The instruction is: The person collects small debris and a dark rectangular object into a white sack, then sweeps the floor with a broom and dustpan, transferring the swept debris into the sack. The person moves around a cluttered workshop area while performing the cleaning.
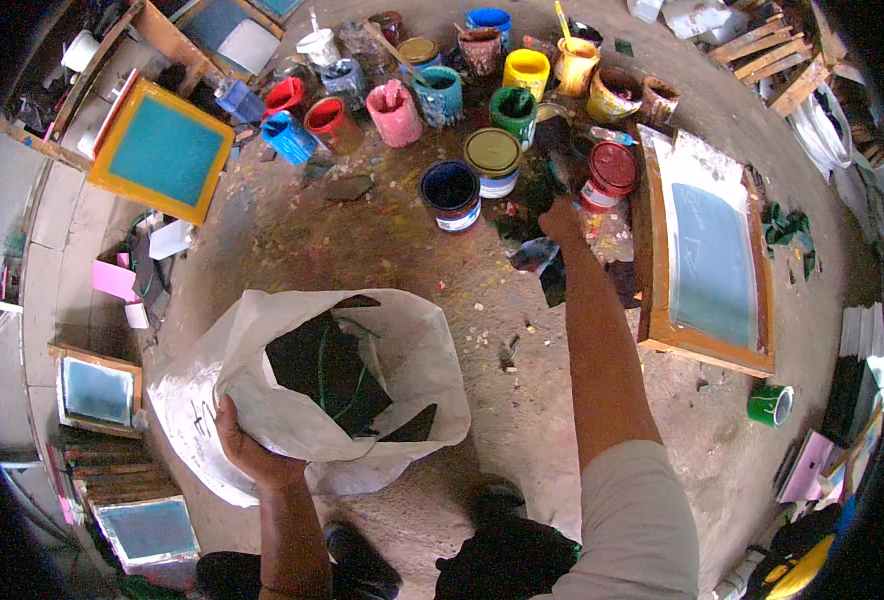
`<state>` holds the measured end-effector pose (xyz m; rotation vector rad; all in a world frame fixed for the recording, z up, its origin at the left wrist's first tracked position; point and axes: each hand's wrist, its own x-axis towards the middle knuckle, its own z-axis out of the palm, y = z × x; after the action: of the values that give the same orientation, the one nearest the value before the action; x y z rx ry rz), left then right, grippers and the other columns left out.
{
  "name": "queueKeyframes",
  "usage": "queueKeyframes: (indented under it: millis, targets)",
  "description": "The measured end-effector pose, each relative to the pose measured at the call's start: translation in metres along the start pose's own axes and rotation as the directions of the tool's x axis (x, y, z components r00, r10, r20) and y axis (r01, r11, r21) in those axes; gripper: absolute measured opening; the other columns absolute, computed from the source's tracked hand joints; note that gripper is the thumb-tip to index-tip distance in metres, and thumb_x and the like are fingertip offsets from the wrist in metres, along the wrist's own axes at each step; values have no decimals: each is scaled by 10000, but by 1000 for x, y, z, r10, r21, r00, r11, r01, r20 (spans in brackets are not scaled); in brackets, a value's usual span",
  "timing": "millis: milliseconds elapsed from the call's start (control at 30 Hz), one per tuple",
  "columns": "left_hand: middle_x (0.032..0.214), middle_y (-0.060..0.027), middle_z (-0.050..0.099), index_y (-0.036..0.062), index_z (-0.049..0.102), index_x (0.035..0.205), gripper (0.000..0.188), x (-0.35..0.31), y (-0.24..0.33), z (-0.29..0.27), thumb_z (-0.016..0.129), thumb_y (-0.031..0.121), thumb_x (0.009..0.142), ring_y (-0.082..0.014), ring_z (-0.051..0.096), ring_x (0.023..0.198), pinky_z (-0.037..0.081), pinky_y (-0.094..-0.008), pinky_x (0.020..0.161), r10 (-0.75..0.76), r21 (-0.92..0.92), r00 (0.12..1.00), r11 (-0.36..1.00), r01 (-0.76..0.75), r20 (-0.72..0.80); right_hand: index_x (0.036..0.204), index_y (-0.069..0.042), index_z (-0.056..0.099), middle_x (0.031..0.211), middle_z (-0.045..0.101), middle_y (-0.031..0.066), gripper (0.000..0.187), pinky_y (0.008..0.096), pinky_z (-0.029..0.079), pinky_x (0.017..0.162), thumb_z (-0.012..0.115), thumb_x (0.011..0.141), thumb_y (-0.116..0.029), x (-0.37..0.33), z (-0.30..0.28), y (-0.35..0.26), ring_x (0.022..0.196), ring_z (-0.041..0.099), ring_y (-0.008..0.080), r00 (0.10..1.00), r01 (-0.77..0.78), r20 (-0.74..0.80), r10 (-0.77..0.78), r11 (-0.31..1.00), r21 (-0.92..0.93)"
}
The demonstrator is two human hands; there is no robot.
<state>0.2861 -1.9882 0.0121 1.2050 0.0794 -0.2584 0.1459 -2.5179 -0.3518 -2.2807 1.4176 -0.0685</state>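
Note:
My left hand grips the near left side of a large white sack, its fingers closed around the folded rim. The sack's mouth gapes upward, and dark sheet-like scraps and a thin green strand show inside. My right arm stretches far forward, and my right hand is small and partly hidden. Its fingers look closed on a dark scrap among other dark pieces on the floor. Beside that hand are a dark red lidded can and a can with an olive lid.
Open paint pots stand across the back, among them a yellow pot, a pink pot and a dark blue can. A framed screen lies at right, a yellow-framed screen at left. A green can lies tipped.

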Motion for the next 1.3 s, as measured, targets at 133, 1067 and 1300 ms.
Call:
queueKeyframes:
  millis: [133, 1067, 1300]
  targets:
    - [1101, -90, 618, 83, 550, 1242, 415, 0, 3, -12, 546, 362, 934, -252, 644, 970, 555, -414, 799, 25, 18, 999, 1000, -24, -28, 1291, -28, 555, 1402, 475, 269, 499, 517, 508, 968, 558, 828, -214, -66, -39, -78, 1160, 584, 433, 995, 24, -95, -26, 999, -24]
    - [1106, -92, 632, 44, 590, 1200, 337, 11, -25, -16, 534, 284, 971, -231, 661, 921, 585, -371, 735, -21, -115, 991, 993, 36, 129, 1118, -58, 684, 1014, 696, 250, 562, 515, 514, 901, 681, 765, -495, -238, -75, -42, 1000, 656, 440, 940, -340, 6, 340, 939, 59]
    - [1079, -79, 657, 81, 600, 1192, 394, 5, -22, -1, 563, 370, 927, -246, 677, 929, 578, -408, 770, -99, -62, 993, 993, 102, 58, 1182, -14, 636, 1337, 563, 204, 657, 499, 470, 1013, 713, 786, -533, -209, -41, 60, 1183, 580, 411, 827, -467, -275, 491, 871, 153]
